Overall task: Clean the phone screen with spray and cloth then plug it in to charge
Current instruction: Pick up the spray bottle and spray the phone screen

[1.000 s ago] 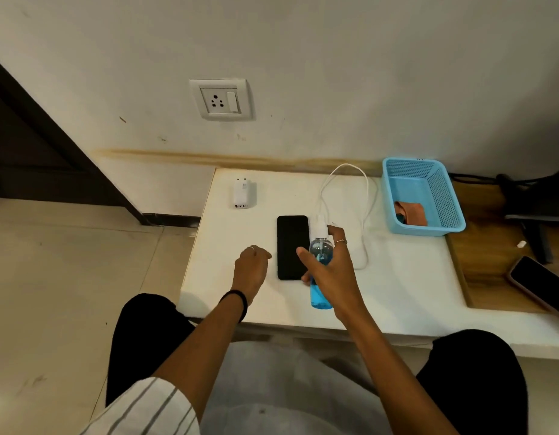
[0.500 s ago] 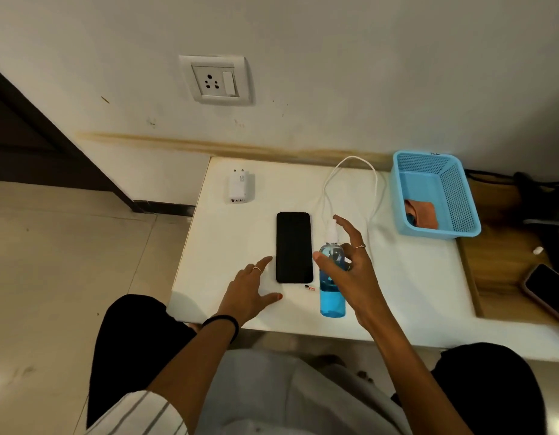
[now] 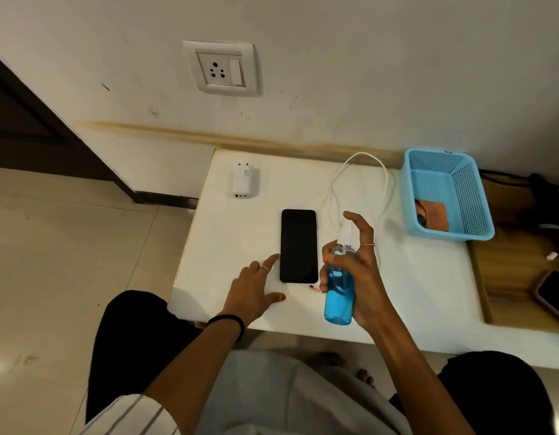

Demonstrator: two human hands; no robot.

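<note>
A black phone [image 3: 298, 245] lies screen up on the white table [image 3: 413, 284]. My right hand [image 3: 363, 274] grips a clear spray bottle [image 3: 338, 290] of blue liquid just right of the phone, with the forefinger raised over its white nozzle. Flat on the table at the phone's lower left corner rests my left hand [image 3: 253, 287], fingers spread. An orange cloth [image 3: 432, 214] lies in the blue basket [image 3: 460, 196] at the right. A white charger plug [image 3: 244, 183] and a looped white cable [image 3: 358, 183] lie behind the phone. The wall socket [image 3: 222, 69] is above.
A second phone [image 3: 554, 296] lies on the wooden surface [image 3: 507, 277] at the far right, next to black cables. A tiny red and white scrap [image 3: 314, 288] sits by the phone's lower edge. My knees are under the table's near edge.
My left hand opened from a loose fist and flattened beside the phone. My right hand kept the bottle and lifted its forefinger off the nozzle. The view shifted down slightly.
</note>
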